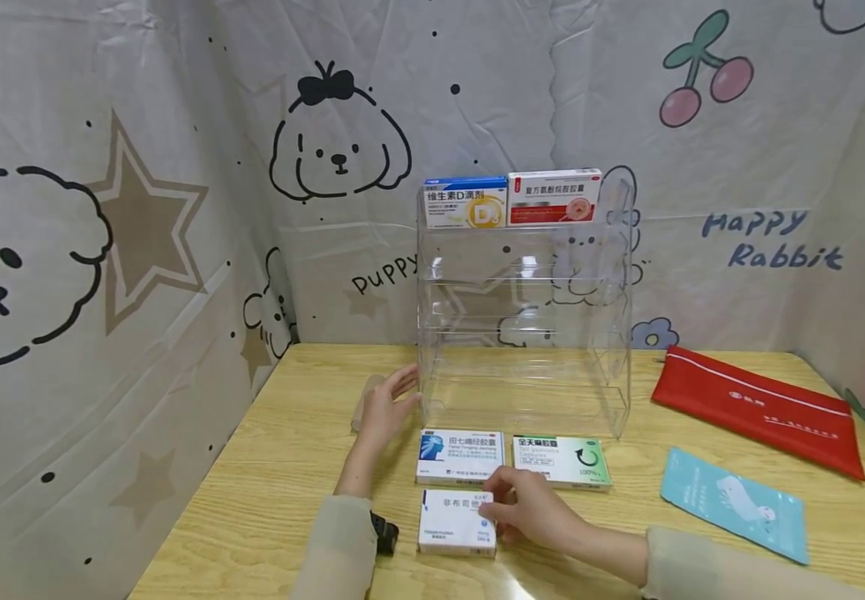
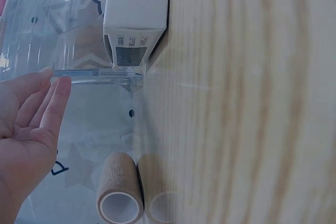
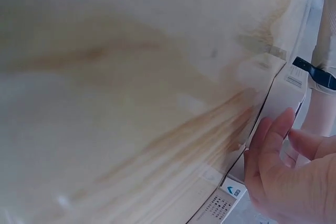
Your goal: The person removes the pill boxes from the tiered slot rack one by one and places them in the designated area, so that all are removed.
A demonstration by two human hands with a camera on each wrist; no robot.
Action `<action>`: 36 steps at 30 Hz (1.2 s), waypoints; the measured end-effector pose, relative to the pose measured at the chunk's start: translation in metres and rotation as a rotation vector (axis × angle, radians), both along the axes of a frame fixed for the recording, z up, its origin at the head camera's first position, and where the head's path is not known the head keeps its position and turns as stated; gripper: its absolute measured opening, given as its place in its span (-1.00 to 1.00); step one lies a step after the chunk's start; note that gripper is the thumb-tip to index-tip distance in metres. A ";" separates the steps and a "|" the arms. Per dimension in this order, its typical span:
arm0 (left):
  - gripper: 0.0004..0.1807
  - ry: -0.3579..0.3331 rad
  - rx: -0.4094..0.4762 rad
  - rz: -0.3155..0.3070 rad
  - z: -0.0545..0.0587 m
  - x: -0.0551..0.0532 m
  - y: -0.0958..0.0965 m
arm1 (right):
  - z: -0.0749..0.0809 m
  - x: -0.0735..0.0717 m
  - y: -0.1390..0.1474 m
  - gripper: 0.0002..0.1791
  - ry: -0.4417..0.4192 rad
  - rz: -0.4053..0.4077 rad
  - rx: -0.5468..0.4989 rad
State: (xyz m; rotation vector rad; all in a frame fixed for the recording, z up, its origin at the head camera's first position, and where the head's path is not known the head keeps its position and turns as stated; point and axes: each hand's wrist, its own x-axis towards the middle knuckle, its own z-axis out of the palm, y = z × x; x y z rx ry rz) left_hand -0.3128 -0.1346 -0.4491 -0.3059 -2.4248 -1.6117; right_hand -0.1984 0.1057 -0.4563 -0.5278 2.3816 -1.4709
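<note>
My right hand (image 1: 533,510) grips the right end of a white medicine box (image 1: 451,523) lying on the table, thumb on top and fingers at its side. The right wrist view shows the fingers against that white box (image 3: 283,95). My left hand (image 1: 386,408) touches the left side panel of a clear acrylic display rack (image 1: 522,404), its fingers extended. In the left wrist view the fingertips (image 2: 63,83) meet the panel's edge. Between the rack and the held box lie a blue-and-white medicine box (image 1: 461,457) and a green-and-white one (image 1: 563,462).
A vitamin D box (image 1: 462,204) and a red-and-white box (image 1: 552,198) stand on the rack's top tier. To the right lie a red zip pouch (image 1: 762,412) and a light-blue packet (image 1: 732,504). A tan bandage roll (image 2: 119,187) stands behind the left hand.
</note>
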 end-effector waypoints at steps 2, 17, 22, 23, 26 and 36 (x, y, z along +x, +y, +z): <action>-0.47 0.000 -0.001 -0.004 0.000 0.000 0.000 | 0.001 0.000 0.002 -0.73 0.004 -0.016 -0.008; -0.48 0.013 -0.002 -0.001 0.002 0.000 -0.001 | 0.041 -0.028 0.025 -0.74 0.227 -0.129 0.010; -0.48 0.023 0.000 -0.002 0.001 -0.001 -0.001 | 0.055 -0.052 0.036 -0.75 0.382 -0.221 0.036; -0.48 0.028 -0.006 -0.002 0.001 -0.001 0.000 | 0.059 -0.058 0.040 -0.75 0.416 -0.234 0.034; -0.48 0.026 -0.005 -0.004 0.000 0.000 0.000 | 0.072 -0.075 0.050 -0.74 0.506 -0.273 0.031; -0.49 0.050 0.017 -0.007 0.001 0.001 0.000 | 0.130 -0.125 0.081 -0.77 0.814 -0.423 0.049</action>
